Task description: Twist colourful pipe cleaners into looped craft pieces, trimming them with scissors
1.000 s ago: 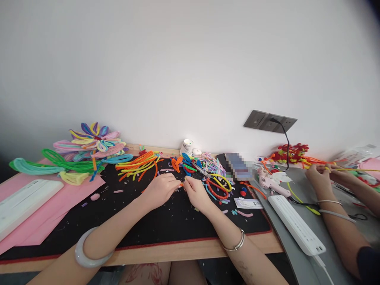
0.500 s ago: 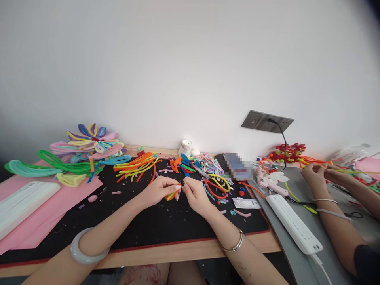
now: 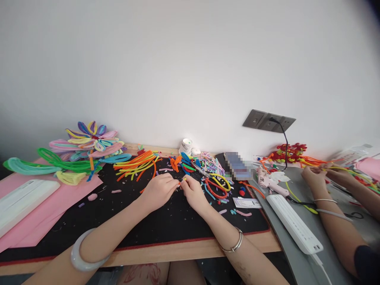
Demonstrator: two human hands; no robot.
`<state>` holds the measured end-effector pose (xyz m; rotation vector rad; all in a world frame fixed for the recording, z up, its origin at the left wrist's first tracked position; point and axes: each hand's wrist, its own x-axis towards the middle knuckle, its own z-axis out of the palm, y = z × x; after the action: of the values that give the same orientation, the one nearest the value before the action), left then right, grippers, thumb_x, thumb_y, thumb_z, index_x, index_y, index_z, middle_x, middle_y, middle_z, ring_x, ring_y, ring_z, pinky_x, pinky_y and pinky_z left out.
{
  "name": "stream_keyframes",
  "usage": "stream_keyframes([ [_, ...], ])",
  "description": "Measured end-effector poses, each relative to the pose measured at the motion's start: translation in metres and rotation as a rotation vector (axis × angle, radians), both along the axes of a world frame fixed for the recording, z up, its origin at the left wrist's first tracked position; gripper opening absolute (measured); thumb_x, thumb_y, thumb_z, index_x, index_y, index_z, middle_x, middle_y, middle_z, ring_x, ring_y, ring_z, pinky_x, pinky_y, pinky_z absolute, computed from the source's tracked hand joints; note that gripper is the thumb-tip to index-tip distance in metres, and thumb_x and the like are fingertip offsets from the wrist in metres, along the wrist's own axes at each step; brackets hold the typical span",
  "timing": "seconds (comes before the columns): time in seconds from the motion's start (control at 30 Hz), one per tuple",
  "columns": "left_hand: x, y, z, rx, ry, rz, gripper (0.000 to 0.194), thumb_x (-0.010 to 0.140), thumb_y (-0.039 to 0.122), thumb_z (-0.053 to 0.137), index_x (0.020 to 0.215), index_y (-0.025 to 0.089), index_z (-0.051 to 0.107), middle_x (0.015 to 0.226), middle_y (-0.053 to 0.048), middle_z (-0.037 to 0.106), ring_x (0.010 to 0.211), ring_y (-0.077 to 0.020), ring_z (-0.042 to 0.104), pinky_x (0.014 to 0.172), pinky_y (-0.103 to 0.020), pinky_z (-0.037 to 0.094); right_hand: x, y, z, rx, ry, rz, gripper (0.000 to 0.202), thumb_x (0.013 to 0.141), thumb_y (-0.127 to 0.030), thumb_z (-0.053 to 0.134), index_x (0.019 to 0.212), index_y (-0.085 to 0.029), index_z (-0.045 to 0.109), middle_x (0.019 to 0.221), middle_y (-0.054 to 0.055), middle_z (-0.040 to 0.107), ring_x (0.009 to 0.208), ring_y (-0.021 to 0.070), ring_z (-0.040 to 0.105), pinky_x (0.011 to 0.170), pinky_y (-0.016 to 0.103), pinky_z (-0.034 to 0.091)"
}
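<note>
Your left hand [image 3: 160, 190] and right hand [image 3: 194, 193] pinch an orange-and-yellow piece [image 3: 179, 183] between them above the black mat [image 3: 148, 229], its long axis apparently running hand to hand, though mostly hidden.

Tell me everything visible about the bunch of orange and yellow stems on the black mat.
The bunch consists of slim orange and yellow stems that look soft and fuzzy, like pipe cleaners. They lie fanned out on the black mat, straight or gently bent, with one orange stem curving at the right. The left hand is apart from its main part. A blue loop borders its left side; whether they touch is unclear.
</note>
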<state>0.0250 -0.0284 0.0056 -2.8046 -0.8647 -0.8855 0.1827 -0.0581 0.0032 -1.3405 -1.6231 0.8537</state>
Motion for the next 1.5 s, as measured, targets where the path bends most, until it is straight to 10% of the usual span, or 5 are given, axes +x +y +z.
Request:
stream_keyframes([
  [0.37, 0.001, 0.000, 0.000, -0.131, -0.032, -0.040, 0.029, 0.091, 0.020, 0.033, 0.083, 0.014, 0.061, 0.075, -0.007, 0.061, 0.074, -0.0169, 0.053, 0.068, -0.028, 0.042, 0.003, 0.003, 0.005, 0.052, -0.102, -0.019, 0.024, 0.083, -0.027, 0.038, 0.060, -0.020, 0.033, 0.054, -0.006, 0.033, 0.052, 0.0100, 0.032, 0.050, 0.023, 0.025],
  [0.83, -0.001, 0.001, 0.012, -1.368, -0.485, -0.387, 0.033, 0.084, 0.038, 0.048, 0.064, 0.013, 0.056, 0.060, -0.001, 0.058, 0.051, -0.0086, 0.049, 0.051, -0.020, 0.038, 0.005, -0.010, 0.023, 0.294, -0.109, 0.139, 0.020, 0.086, -0.022, 0.036, 0.066, -0.020, 0.037, 0.063, -0.002, 0.040, 0.057, 0.0113, 0.037, 0.056, 0.024, 0.030],
  [0.93, -0.001, 0.000, 0.011, -1.205, -0.430, -0.314, 0.034, 0.086, 0.036, 0.044, 0.065, 0.013, 0.058, 0.059, -0.001, 0.057, 0.051, -0.0092, 0.049, 0.052, -0.022, 0.039, 0.005, -0.008, 0.019, 0.200, -0.018, 0.100, 0.023, 0.085, -0.028, 0.039, 0.064, -0.020, 0.038, 0.061, -0.003, 0.040, 0.055, 0.0106, 0.037, 0.054, 0.023, 0.029],
  [1.2, -0.003, 0.004, 0.004, -0.096, 0.020, -0.087, 0.030, 0.090, 0.018, 0.036, 0.074, 0.014, 0.061, 0.069, -0.006, 0.059, 0.071, -0.0163, 0.052, 0.065, -0.027, 0.041, 0.001, 0.003, 0.009, -0.463, 0.414, 0.088, 0.027, 0.080, -0.035, 0.039, 0.058, -0.020, 0.035, 0.045, -0.010, 0.024, 0.034, 0.0040, 0.015, 0.035, 0.020, 0.010],
  [1.5, 0.002, 0.003, -0.005, 0.173, 0.130, -0.022, 0.025, 0.088, 0.013, 0.039, 0.074, 0.015, 0.060, 0.067, -0.004, 0.056, 0.071, -0.0166, 0.051, 0.066, -0.029, 0.040, 0.000, 0.002, 0.008, -0.491, 0.360, -0.025, 0.021, 0.074, -0.028, 0.040, 0.056, -0.020, 0.033, 0.043, -0.010, 0.026, 0.033, 0.0030, 0.015, 0.034, 0.020, 0.009],
])
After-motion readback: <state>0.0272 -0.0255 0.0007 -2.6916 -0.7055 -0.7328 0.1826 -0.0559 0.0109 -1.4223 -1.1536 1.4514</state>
